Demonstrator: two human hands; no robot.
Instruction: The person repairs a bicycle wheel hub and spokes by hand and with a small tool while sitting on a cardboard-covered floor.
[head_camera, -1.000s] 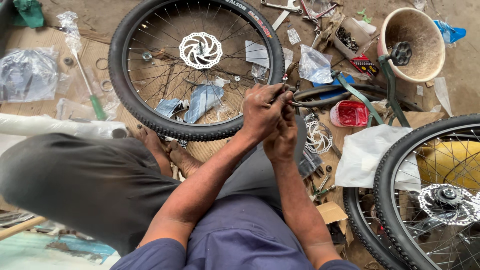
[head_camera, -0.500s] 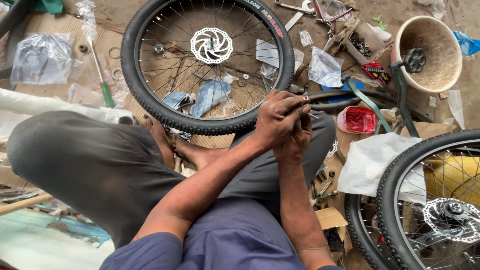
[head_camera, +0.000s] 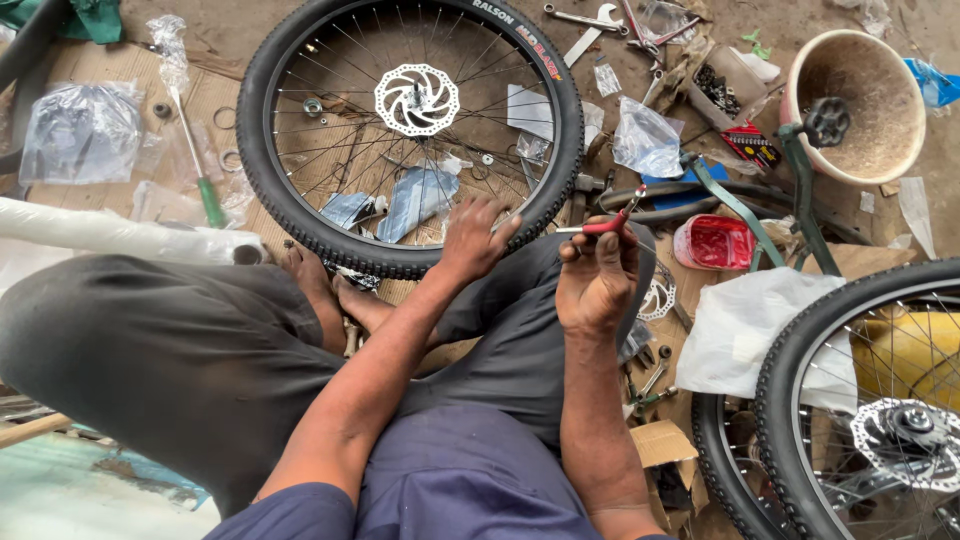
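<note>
Hands split apart now. My left hand rests open on the bicycle wheel tyre. My right hand grips the red-handled hex key.

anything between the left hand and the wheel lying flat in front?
Nothing visible. The left hand hovers open just short of the wheel, fingers spread at its near tyre edge. The right hand holds a red-handled tool off to the side, clear of that gap.

Black knobbly tyre, silver disc, red-handled tool, red tub.
</note>
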